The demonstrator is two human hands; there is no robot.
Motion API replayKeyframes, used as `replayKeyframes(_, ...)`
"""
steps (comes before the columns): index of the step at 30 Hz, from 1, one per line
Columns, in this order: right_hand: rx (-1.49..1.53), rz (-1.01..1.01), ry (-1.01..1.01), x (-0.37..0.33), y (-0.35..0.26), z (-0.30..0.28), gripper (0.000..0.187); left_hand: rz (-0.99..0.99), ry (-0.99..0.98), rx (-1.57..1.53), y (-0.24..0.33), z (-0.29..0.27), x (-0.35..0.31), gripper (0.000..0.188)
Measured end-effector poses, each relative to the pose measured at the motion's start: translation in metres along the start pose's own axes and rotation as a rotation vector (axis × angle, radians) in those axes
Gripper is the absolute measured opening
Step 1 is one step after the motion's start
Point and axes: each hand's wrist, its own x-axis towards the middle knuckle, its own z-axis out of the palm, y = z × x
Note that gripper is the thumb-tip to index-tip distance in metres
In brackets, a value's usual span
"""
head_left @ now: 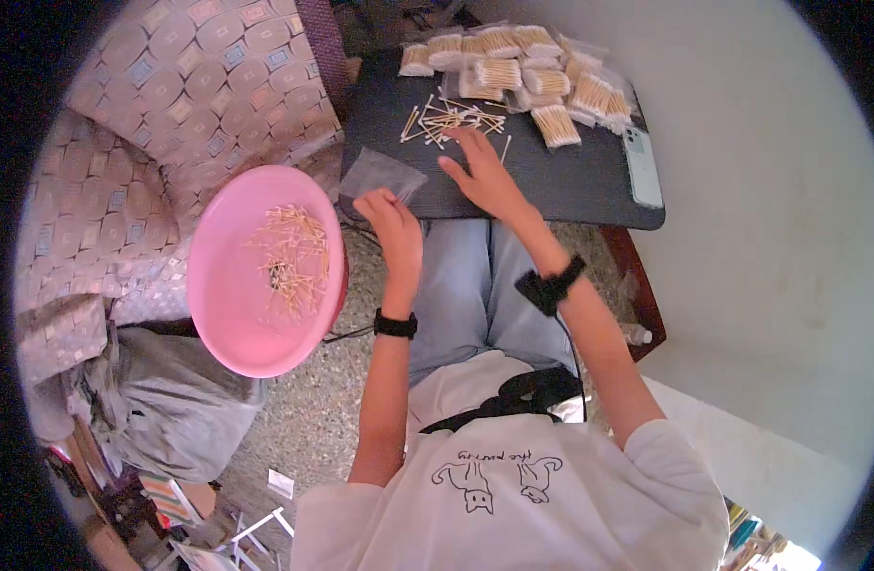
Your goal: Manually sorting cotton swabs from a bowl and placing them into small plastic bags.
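Observation:
My left hand [393, 233] is closed at the near edge of a small clear plastic bag [384, 175], its fingers curled against the film. The bag looks flat, with no swabs visible inside. My right hand [487, 178] is open, thumb apart from the fingers. Its fingertips reach the near side of a loose pile of cotton swabs [451, 119] with wooden sticks and white tips. One stray cotton swab [506, 148] lies just right of that hand. Past the pile, several filled bags of cotton swabs [499, 73] are heaped on the black table [589, 186].
A pink basin [229, 285] with many loose swabs stands left of my left arm. Along the table's right edge lies a pale phone [642, 167]. Patterned upholstery [204, 81] fills the upper left, and a pale wall [770, 219] rises on the right. A grey cloth [185, 400] is below the basin.

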Motion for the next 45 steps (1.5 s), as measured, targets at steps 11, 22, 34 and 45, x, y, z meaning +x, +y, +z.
replayKeyframes(11, -0.766, -0.095, -0.439, 0.085, 0.059, 0.055, 0.050, 0.119, -0.078, 0.292, -0.001, -0.008, 0.019, 0.036)
replayKeyframes(22, -0.182, -0.237, -0.442, 0.025, 0.068, -0.040, 0.035, 0.285, -0.242, 0.036, 0.055, 0.059, 0.003, 0.053)
replayKeyframes(34, -0.745, 0.250, -0.074, 0.082, 0.054, 0.022, 0.039, 0.315, -0.342, 0.350, 0.019, 0.100, 0.018, 0.071)
replayKeyframes(45, -0.810, 0.038, -0.226, 0.073, 0.065, 0.008, 0.010, 0.199, -0.164, 0.245, 0.020, 0.104, 0.016, 0.057)
